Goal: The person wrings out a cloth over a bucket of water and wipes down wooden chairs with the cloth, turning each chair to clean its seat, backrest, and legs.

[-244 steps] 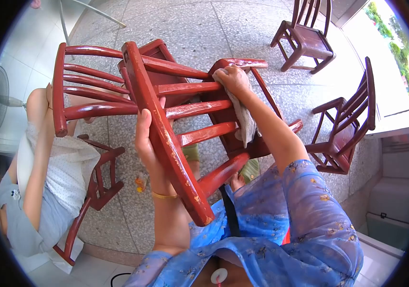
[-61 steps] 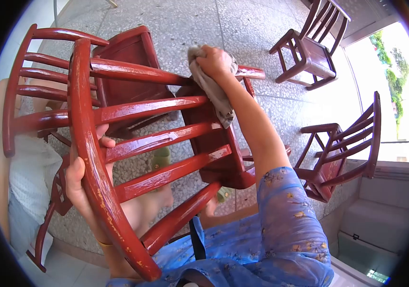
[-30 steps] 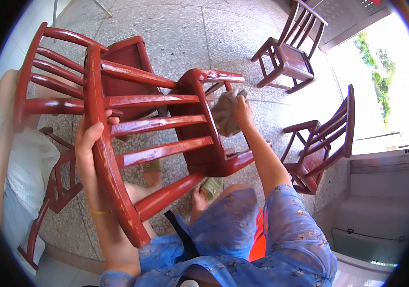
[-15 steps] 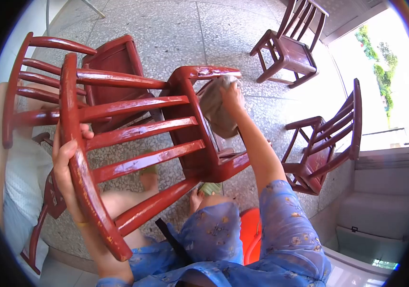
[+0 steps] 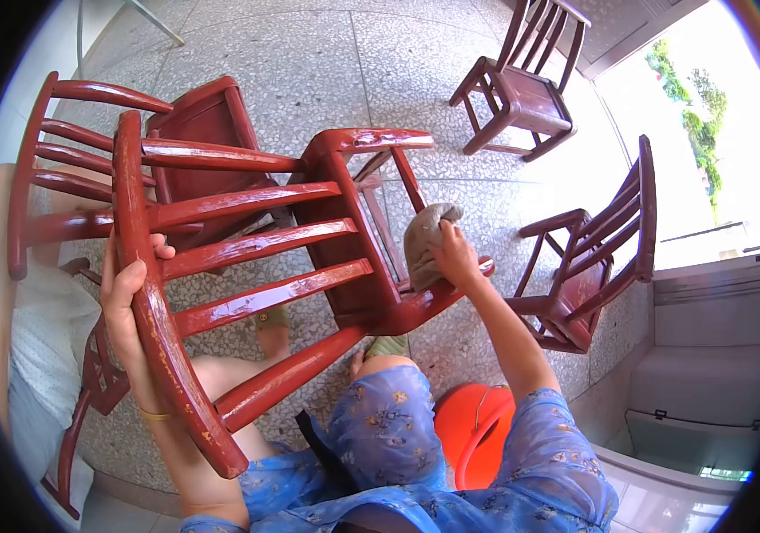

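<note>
A glossy red wooden chair [image 5: 260,237] is tilted across my lap, its slatted back toward me and its legs pointing away. The top rail of the backrest, with paint worn off along it, is gripped by my left hand [image 5: 127,289], thumb in front and fingers wrapped behind. In my right hand [image 5: 454,258] is a bunched grey-brown cloth [image 5: 424,240], pressed against the near leg of the chair by the seat corner. Part of the cloth is hidden by the fingers.
Another red chair [image 5: 207,133] lies tilted at the left, near a person in a white top [image 5: 47,338]. Two dark red chairs stand at the upper right [image 5: 531,98] and right [image 5: 584,275]. A red bucket [image 5: 469,422] sits beside my knee on the speckled floor [image 5: 300,71].
My right hand has moved the cloth from the far leg side down toward the near leg of the chair. My left hand keeps its hold. More of the bucket shows.
</note>
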Demonstrator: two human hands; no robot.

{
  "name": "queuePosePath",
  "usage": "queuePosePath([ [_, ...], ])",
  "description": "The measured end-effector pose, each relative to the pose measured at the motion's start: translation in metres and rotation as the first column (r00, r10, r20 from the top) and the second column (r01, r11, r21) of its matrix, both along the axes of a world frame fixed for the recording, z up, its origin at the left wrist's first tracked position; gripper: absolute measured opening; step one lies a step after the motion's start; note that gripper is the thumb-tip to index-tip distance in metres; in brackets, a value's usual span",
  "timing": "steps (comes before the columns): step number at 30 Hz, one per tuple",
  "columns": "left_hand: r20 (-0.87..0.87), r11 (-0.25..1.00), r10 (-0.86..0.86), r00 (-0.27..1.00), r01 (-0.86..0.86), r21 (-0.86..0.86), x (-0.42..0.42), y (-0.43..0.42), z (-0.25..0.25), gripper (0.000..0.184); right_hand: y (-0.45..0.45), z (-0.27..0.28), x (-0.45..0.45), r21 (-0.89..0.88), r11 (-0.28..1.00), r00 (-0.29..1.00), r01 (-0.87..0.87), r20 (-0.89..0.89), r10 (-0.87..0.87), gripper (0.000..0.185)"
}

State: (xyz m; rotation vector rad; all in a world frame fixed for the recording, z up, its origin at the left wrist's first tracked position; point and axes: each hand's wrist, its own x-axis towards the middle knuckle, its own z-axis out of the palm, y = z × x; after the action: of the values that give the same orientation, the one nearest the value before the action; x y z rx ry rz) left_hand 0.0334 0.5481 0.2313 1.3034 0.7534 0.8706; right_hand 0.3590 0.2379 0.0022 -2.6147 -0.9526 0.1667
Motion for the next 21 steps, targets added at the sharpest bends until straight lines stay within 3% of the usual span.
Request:
queuePosePath([
  [1,0.001,1.0,-0.001,1.0,0.001,0.003,-0.001,0.002,0.0,0.059,-0.004,0.0,0.006,0.003,1.0,1.0,0.001,0.001,-0.001,0.062],
  [3,-0.019,0.999,-0.04,0.999,0.04,0.022,-0.002,0.008,-0.004,0.062,0.001,-0.005,0.022,0.223,0.968,0.994,0.112,-0.019,-0.11,0.048],
  [5,-0.02,1.0,-0.016,1.0,0.016,0.009,0.002,0.004,-0.001,0.064,0.028,0.014,0.027,0.485,0.812,0.946,0.325,-0.181,-0.27,0.037],
  [7,-0.03,1.0,0.001,1.0,-0.001,-0.01,0.001,0.005,-0.004,0.065,0.066,0.03,0.047,0.556,0.755,0.92,0.348,-0.047,-0.389,0.038],
  [8,-0.03,0.999,-0.051,0.998,0.052,0.004,-0.004,0.011,-0.008,0.062,0.088,0.033,0.062,0.572,0.727,0.904,0.38,-0.061,-0.424,0.039],
  [9,-0.031,0.994,-0.103,0.994,0.104,0.02,-0.008,0.015,-0.012,0.059,0.106,0.022,0.089,0.611,0.734,0.924,0.297,0.01,-0.382,0.041],
  [11,0.029,0.987,-0.158,0.987,0.158,0.006,-0.014,0.022,-0.02,0.059,0.159,0.008,0.121,0.565,0.776,0.918,0.279,0.079,-0.388,0.055],
  [13,0.043,0.985,-0.171,0.984,0.17,0.01,-0.017,0.025,-0.023,0.058,0.217,-0.024,0.139,0.268,0.902,0.934,0.338,0.021,-0.356,0.064],
  [14,-0.002,0.998,-0.054,0.999,0.053,-0.013,-0.015,0.026,-0.025,0.071,0.227,0.003,0.114,0.238,0.918,0.948,0.316,-0.126,-0.293,0.06],
  [17,-0.005,0.998,-0.029,1.0,0.028,-0.059,-0.021,0.033,-0.028,0.067,0.238,0.005,0.121,0.205,0.906,0.927,0.371,-0.146,-0.347,0.048],
  [21,0.037,0.99,-0.121,0.992,0.123,-0.062,-0.027,0.043,-0.031,0.065,0.239,0.009,0.148,0.067,0.919,0.906,0.389,-0.209,-0.368,0.052],
])
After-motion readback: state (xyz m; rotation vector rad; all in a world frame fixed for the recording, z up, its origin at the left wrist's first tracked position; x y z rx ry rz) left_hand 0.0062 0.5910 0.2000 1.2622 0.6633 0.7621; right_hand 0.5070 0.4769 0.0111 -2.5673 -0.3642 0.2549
